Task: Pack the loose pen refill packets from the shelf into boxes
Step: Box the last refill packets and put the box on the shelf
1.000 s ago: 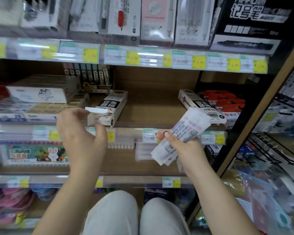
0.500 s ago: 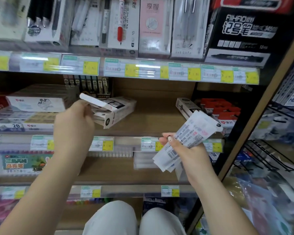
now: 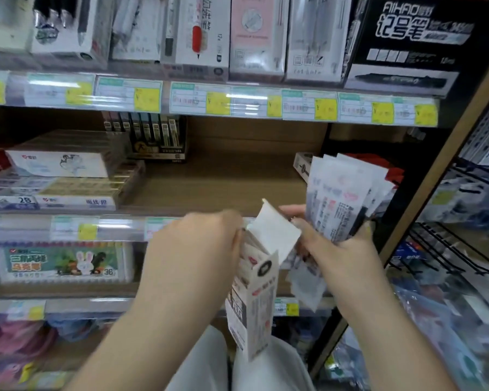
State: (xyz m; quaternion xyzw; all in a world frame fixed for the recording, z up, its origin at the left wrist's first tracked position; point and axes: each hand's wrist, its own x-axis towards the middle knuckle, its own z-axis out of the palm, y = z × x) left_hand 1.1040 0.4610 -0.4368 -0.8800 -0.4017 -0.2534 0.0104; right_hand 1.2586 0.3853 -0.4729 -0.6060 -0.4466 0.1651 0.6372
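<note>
My left hand [image 3: 192, 249] grips a white cardboard refill box [image 3: 253, 306] near its open top, holding it upright in front of the shelf with the lid flap [image 3: 271, 230] standing up. Several packets show inside its mouth. My right hand [image 3: 342, 249] holds a fanned bundle of clear pen refill packets [image 3: 342, 193] just right of the flap, fingertips touching the flap. Another white box [image 3: 301, 165] lies on the wooden shelf [image 3: 218, 184] behind the bundle, mostly hidden.
Flat pencil boxes [image 3: 57, 176] are stacked at the shelf's left, a black lead display [image 3: 156, 142] at the back, red boxes [image 3: 394, 176] at the right. A coloured-pencil box [image 3: 62, 262] sits on the shelf below. Wire racks [image 3: 449, 244] stand to the right. My knees are below.
My left hand has lifted the box off the shelf and brought it down and right, upright with its flap open. My right hand has raised the packets beside the box.
</note>
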